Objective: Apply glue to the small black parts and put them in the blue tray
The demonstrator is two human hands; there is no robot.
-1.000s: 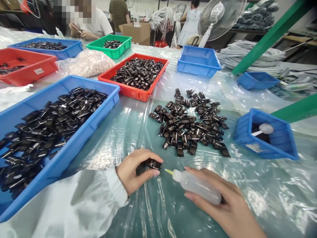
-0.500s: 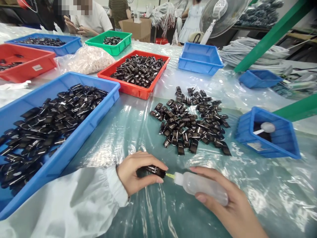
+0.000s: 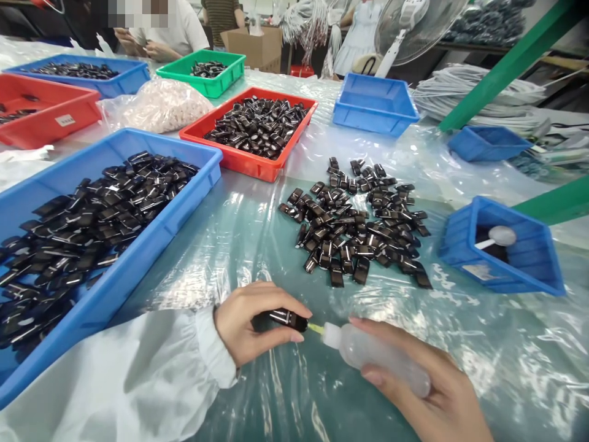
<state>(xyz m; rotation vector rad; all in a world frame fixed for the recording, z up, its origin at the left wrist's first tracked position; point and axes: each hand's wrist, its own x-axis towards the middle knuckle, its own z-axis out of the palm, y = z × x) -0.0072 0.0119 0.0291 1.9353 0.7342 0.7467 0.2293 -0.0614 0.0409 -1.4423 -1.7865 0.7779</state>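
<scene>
Between the thumb and fingers of my left hand (image 3: 251,322) is a small glossy black plastic piece (image 3: 289,318), its end pointing right. My right hand (image 3: 423,374) is wrapped round a translucent squeeze bottle (image 3: 380,353) that lies tilted in the grip. The bottle's thin yellow-green nozzle (image 3: 315,328) reaches the right end of the black piece; whether it goes inside, I cannot tell. Just beyond both hands, a loose pile of similar black pieces (image 3: 354,224) lies spread on the plastic-covered table (image 3: 239,245).
A large blue tray (image 3: 184,199) of black pieces stands at left, with a filled red tray (image 3: 248,166) behind it. At right, a blue bin (image 3: 469,264) holds a white spoon (image 3: 501,236), near green posts (image 3: 501,67). A co-worker (image 3: 179,27) sits across the table.
The squeeze bottle and my right hand have shifted very slightly, the bottle's base dipping lower right. The nozzle stays at the black piece. My view has moved a little.
</scene>
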